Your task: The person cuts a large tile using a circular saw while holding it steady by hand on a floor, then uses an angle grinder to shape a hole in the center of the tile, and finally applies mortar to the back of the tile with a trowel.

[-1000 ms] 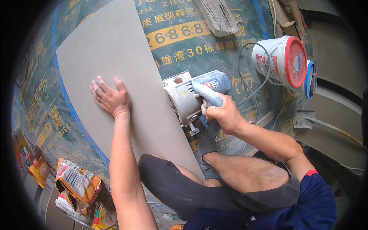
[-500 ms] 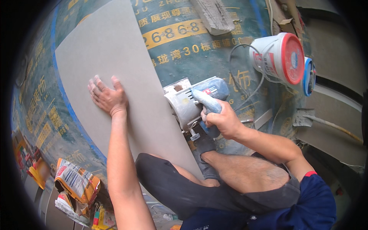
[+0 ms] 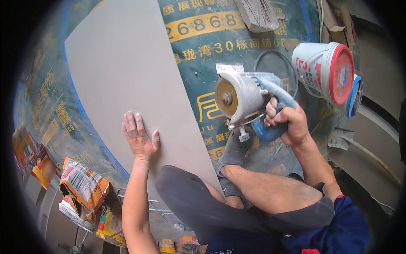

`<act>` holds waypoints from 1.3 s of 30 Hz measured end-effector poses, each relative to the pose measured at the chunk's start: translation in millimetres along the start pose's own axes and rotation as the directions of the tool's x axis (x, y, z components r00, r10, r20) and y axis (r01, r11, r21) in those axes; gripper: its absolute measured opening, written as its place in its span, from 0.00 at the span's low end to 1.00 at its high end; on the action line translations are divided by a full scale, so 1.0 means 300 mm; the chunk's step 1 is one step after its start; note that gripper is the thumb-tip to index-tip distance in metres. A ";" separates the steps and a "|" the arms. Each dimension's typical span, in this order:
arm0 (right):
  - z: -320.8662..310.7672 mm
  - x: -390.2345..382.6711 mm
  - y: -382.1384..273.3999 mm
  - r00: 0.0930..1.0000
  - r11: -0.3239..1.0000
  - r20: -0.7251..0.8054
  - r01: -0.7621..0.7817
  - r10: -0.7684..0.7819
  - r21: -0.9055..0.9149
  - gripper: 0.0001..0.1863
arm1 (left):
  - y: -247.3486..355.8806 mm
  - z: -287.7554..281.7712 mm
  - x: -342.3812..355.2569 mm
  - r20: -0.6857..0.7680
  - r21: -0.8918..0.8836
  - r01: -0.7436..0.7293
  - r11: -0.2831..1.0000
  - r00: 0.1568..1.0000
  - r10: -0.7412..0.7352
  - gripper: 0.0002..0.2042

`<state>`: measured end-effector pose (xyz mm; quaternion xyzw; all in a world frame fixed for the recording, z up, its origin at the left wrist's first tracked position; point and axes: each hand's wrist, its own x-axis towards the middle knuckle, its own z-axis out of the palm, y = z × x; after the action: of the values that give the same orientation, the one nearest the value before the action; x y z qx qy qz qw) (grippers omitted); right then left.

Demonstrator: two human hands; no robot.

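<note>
A long pale grey panel [image 3: 118,63] lies on the printed green sheet. My left hand [image 3: 140,139] rests on it with fingers stretched out and pale dust on the fingertips. To the right, my right hand [image 3: 287,122] has its fingers wrapped round the blue handle of a handheld circular saw [image 3: 239,95]. The saw is held off the panel's right edge, tilted so that its round yellowish blade faces left toward the panel. My crossed legs are beside the panel's near end, with a dark shoe [image 3: 234,152] below the saw.
A red-lidded white bucket [image 3: 315,70] and a blue-lidded one [image 3: 355,95] are at the right, near a cable and a scraper tool [image 3: 340,139]. An off-white slab [image 3: 258,12] lies at the top. Torn bags [image 3: 84,186] and orange packages [image 3: 36,165] are at the lower left.
My right hand has shifted right with the saw, turning it so the blade now shows face-on. My left hand sits lower and further right in the picture.
</note>
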<state>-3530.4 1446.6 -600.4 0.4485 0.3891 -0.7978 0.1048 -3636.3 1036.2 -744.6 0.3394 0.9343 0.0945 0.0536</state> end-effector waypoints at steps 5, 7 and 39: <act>-0.016 -0.001 0.009 0.999 0.998 0.007 0.053 -0.053 -0.024 0.14 | 0.003 -0.003 -0.022 -0.023 0.049 0.014 0.999 1.000 -0.013 0.38; -0.017 -0.013 0.008 0.998 0.998 0.025 0.066 -0.065 -0.015 0.14 | 0.007 0.002 -0.017 -0.051 0.062 0.007 0.998 0.999 -0.004 0.36; 0.020 -0.103 0.413 0.863 0.841 0.153 0.504 -0.482 -0.195 0.06 | 0.238 0.065 -0.631 -0.003 0.030 -0.118 0.993 0.993 0.118 0.45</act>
<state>-3452.5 1353.1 -639.4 0.2784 0.5748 -0.7687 -0.0341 -3444.0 970.6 -741.7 0.3945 0.9141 0.0842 0.0408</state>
